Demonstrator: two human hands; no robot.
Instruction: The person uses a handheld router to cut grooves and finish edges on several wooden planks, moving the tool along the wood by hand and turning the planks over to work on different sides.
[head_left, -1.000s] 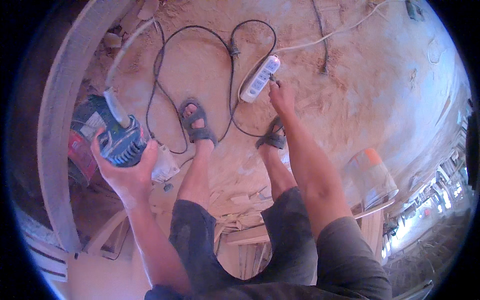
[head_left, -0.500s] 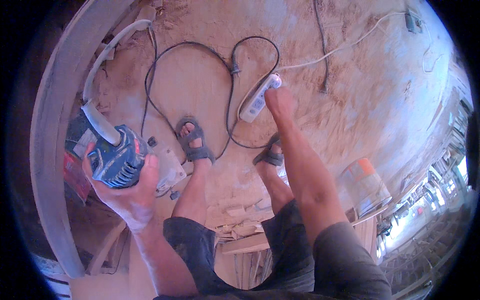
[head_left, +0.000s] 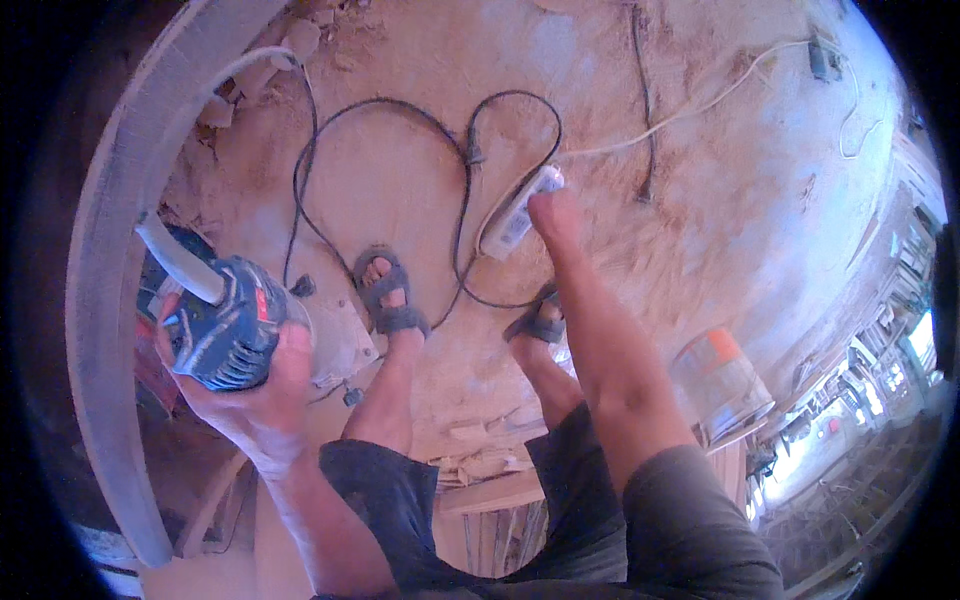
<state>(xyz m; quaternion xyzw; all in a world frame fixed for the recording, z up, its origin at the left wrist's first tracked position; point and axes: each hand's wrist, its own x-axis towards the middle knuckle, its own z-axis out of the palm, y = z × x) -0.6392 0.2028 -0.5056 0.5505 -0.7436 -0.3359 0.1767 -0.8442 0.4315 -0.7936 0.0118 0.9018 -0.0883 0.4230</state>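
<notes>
Down at the lower edge, here are the dark shorts [head_left: 380,480] and, above them on the left, the left hand [head_left: 240,405], thumb and fingers clamped around a dark blue power tool [head_left: 222,330]. It's held up off the floor, on the person's left, a pale hose [head_left: 185,262] rising out of its top! Just beside it, lower down, sits a pale box-like thing [head_left: 342,335], partly covered by the tool.

Across to the right hand [head_left: 556,216], well apart from the left and reaching out over the white power strip [head_left: 507,238]. The fist looks curled, right over the strip's sockets, but what the fingers grip, if anything, I cannot tell; the hand itself blocks the view.

Between the two hands stands the sandalled left foot [head_left: 388,290], and a black cable [head_left: 385,100] loops across the dusty floor [head_left: 400,180], its plug [head_left: 474,152] lying near the strip. Over on the right, a bucket [head_left: 722,378] with an orange patch. Farthest out, a white cord [head_left: 695,115] runs from near the strip to a small dark box [head_left: 825,60].
</notes>
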